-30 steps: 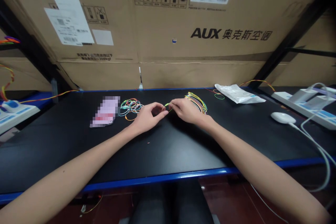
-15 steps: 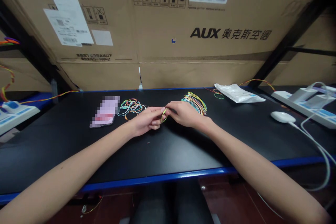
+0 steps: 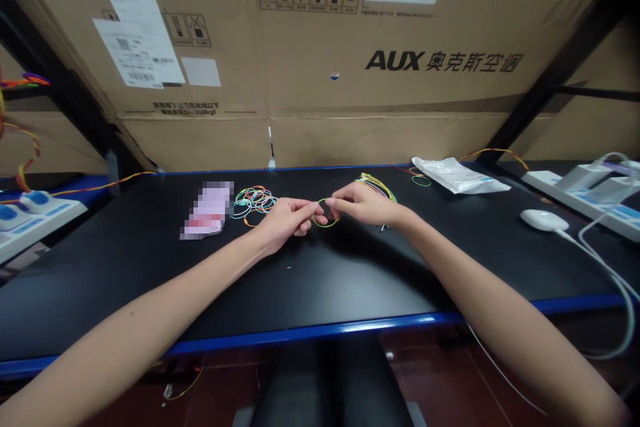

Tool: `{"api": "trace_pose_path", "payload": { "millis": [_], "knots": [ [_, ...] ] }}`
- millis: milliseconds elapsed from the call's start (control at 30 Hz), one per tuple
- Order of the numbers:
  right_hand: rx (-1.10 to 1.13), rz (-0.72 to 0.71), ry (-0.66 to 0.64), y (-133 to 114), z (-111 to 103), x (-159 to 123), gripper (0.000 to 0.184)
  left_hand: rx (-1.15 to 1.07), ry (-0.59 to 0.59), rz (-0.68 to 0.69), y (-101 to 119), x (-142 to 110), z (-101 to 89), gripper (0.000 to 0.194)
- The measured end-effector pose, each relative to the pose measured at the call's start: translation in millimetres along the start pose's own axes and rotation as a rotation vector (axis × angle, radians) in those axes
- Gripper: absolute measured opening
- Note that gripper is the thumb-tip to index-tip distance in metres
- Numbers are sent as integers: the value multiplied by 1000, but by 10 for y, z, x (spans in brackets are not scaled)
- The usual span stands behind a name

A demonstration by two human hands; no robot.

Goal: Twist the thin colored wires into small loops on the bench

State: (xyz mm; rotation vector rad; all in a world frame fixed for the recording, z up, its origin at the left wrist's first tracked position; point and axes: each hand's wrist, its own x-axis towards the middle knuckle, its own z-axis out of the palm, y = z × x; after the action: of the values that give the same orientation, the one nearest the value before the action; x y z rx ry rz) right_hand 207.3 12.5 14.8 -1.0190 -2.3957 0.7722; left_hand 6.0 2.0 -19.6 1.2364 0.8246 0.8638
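Observation:
My left hand and my right hand meet over the middle of the black table. Both pinch one thin yellow-green wire loop that hangs between their fingertips. A pile of coiled coloured wire loops lies just left of my left hand. A bundle of straight coloured wires lies behind my right hand.
A blurred pink packet lies left of the loops. A white plastic bag and a green loop sit at the back right. A white mouse and power strips are on the right. Cardboard boxes stand behind.
The short wire held between both hands has been bent round into a wider loop. Both hands have stayed together at the table's middle.

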Motion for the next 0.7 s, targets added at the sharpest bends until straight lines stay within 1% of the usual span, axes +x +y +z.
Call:
{"api": "trace_pose_path", "payload": {
  "millis": [67,133,200,267,333,400,467,600,700],
  "knots": [
    [64,-27,-4,1,-27,0,42,-108,-65,-50,16,-6,0,23],
    [78,-43,36,22,-24,13,42,-240,-186,-111,37,-20,-1,21],
    [65,-50,95,42,11,32,42,-326,-309,-149,58,-41,1,22],
    [74,-64,135,42,58,44,42,-351,-399,-158,75,-67,8,24],
    [108,-82,164,21,97,47,41,-342,-448,-139,84,-88,20,23],
    [148,-90,200,-6,122,45,39,-325,-456,-101,80,-96,33,20],
    [183,-91,211,-12,145,50,37,-291,-430,-56,65,-89,42,20],
    [263,-112,160,59,224,96,38,-219,-317,19,26,-57,40,23],
    [269,-100,170,116,264,123,39,-193,-240,36,11,-37,25,23]
  ]
}}
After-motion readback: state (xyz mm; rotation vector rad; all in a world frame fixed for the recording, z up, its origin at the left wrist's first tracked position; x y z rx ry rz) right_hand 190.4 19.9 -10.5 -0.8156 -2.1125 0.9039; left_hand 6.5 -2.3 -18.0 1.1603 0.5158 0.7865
